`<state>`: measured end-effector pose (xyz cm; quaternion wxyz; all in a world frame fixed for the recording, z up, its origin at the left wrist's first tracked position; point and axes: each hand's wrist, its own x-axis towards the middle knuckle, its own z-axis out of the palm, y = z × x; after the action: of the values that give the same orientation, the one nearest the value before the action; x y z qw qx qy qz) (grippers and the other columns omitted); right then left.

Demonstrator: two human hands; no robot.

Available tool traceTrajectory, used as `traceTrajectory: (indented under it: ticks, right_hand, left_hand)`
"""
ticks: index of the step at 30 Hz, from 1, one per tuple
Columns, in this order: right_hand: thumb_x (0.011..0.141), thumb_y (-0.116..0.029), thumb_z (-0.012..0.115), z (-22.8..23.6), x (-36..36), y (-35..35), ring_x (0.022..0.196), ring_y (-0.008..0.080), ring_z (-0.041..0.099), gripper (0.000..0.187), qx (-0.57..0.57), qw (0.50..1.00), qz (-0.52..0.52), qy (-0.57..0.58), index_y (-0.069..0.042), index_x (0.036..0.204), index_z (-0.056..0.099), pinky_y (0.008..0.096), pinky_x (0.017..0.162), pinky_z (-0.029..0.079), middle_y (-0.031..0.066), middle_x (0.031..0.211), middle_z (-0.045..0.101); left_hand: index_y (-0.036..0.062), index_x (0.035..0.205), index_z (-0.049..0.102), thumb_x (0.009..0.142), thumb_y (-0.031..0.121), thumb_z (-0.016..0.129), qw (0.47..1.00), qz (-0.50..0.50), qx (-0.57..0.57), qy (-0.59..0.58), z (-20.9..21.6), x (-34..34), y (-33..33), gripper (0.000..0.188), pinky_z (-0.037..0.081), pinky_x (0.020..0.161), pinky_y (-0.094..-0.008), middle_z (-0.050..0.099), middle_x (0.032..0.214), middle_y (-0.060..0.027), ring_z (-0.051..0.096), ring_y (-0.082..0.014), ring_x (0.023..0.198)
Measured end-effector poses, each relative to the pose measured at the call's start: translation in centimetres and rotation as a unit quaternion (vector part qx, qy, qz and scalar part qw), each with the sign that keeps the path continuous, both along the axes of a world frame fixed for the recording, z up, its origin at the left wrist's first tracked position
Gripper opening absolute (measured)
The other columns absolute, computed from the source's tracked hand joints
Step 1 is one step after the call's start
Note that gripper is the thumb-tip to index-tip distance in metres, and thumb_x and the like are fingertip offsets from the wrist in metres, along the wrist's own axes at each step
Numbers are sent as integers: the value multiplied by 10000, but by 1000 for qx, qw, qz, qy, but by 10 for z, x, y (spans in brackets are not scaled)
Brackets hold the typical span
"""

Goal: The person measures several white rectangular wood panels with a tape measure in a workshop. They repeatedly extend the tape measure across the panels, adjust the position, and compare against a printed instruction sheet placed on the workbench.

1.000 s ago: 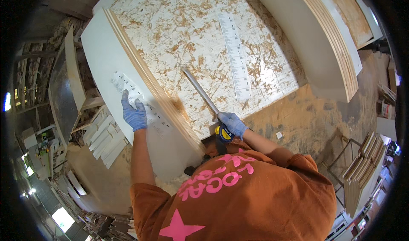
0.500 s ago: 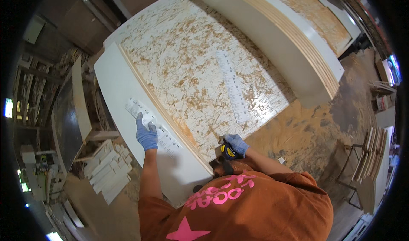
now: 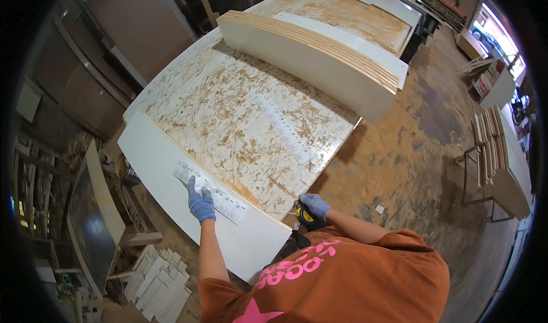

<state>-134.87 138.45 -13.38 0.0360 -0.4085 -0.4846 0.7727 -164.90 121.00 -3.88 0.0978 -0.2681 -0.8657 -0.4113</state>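
Note:
My left hand, in a blue glove, lies on a strip of printed labels. Its fingers are stretched out and apart. Under the strip is a smooth white panel at the left edge of a worktable. My right hand, also gloved in blue, is closed round a black and yellow tape measure by the table's near corner. A second label strip lies on the scratched tabletop, apart from both hands.
White boards with layered wood edges stand on edge across the table's far part. On the right, more boards lean on a metal stand. White offcuts lie in a pile on the floor at lower left, near a dark leaning panel.
The view has shifted, showing more of the far end of the table and the right side of the room. Both hands keep nearly the same places, with the tape measure still in the right.

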Motion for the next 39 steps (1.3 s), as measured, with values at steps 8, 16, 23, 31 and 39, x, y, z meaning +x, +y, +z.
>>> traceTrajectory:
  ticks: [8,16,23,31,39]
  right_hand:
    - [867,-375,461,-6,65,-34,646,131,537,375,26,995,-47,-89,-46,797,627,282,618,439,44,740,600]
    - [876,-389,450,-4,103,-31,689,137,567,397,-2,993,-97,-73,-45,862,647,280,646,451,57,771,619]
    - [885,-410,444,27,162,28,758,132,563,434,79,987,-126,-57,-27,878,648,273,696,448,63,832,628]
    - [894,-389,449,55,301,118,737,124,549,413,99,991,-90,3,-19,911,632,264,692,449,50,830,617]
    - [871,-397,500,42,399,156,751,110,543,409,67,984,-155,52,-17,959,621,261,685,454,34,836,615]
  left_hand:
    - [-14,1104,531,767,65,495,990,-133,32,-42,-12,51,-5,348,399,916,-334,578,1089,-158,544,-271,1027]
    - [-30,1057,554,803,64,480,979,-156,78,-103,-12,128,19,281,410,899,-330,593,1042,-152,560,-254,987]
    - [78,948,628,755,92,501,940,-341,14,8,7,225,100,231,447,820,-360,613,916,-147,584,-308,883]
    - [128,995,616,714,266,652,841,-524,-79,-109,-6,395,242,315,463,793,-353,591,986,-146,580,-297,902]
    - [139,1017,619,802,324,585,711,-648,-195,-189,-12,509,316,285,469,763,-363,620,939,-137,592,-288,880]
